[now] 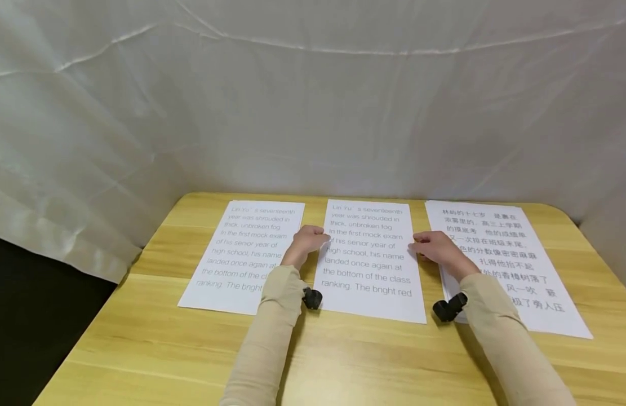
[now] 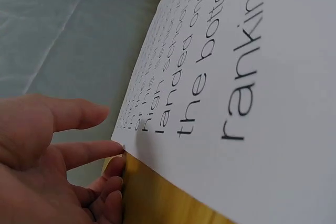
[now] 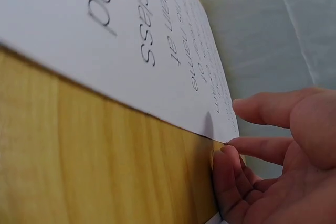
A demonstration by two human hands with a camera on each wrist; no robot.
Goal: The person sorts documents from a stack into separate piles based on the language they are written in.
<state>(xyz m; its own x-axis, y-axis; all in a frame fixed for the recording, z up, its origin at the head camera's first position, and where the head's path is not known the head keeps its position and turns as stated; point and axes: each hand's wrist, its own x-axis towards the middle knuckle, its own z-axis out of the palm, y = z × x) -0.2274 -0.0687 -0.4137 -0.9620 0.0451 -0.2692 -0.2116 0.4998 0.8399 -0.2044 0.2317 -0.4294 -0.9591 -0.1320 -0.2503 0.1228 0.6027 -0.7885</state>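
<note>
A printed sheet of paper (image 1: 368,259) with English text lies flat in the middle of the table. My left hand (image 1: 307,241) is at its left edge. In the left wrist view, the index fingertip (image 2: 119,148) touches that edge while the thumb hovers above, apart from the paper. On the opposite side, my right hand (image 1: 438,249) is at the right edge. There the right wrist view has the index fingertip (image 3: 231,141) against the paper, the thumb raised over it and the other fingers bent on the tabletop. Neither hand pinches the sheet.
To the left lies paper with the same English text (image 1: 231,254), partly under my left forearm. A slightly uneven stack of sheets with Chinese text (image 1: 541,282) lies on the right, partly behind my right arm. Pale cloth (image 1: 313,124) hangs behind the wooden table (image 1: 343,361).
</note>
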